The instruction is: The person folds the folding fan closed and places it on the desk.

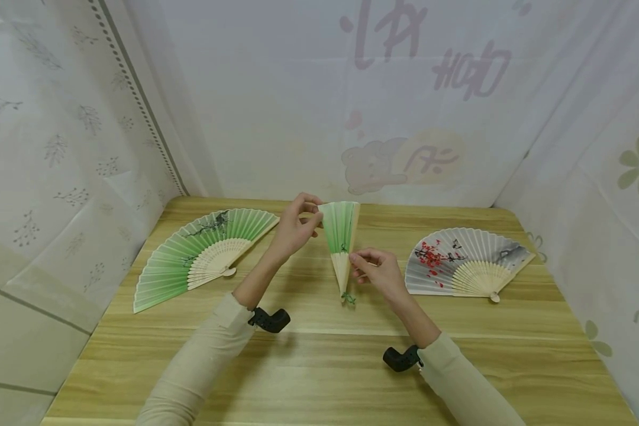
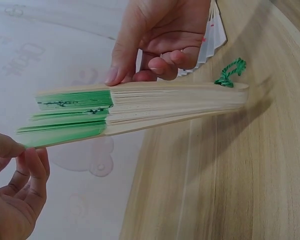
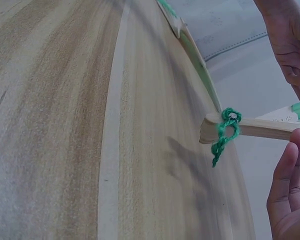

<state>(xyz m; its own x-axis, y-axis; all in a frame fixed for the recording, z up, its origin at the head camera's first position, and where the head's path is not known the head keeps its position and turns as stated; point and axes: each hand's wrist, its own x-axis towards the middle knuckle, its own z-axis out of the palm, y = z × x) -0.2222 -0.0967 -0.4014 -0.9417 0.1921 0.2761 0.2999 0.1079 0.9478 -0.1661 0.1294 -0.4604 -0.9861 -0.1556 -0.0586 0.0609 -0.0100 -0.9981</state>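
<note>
A partly spread green folding fan is held up over the table between both hands, its narrow end towards the person. My left hand pinches the top left corner of its leaf; the left wrist view shows thumb and fingertips on the edge of the green folds. On the opposite side, my right hand holds the outer rib between thumb and fingers, about halfway down. From the pivot end hangs a green cord loop. In the left wrist view the pale ribs are bunched close together.
A green fan lies spread at the table's left. To the right lies a spread grey fan with red blossoms. Printed cloth hangs behind the wooden table and along both sides. Each wrist carries a black camera mount.
</note>
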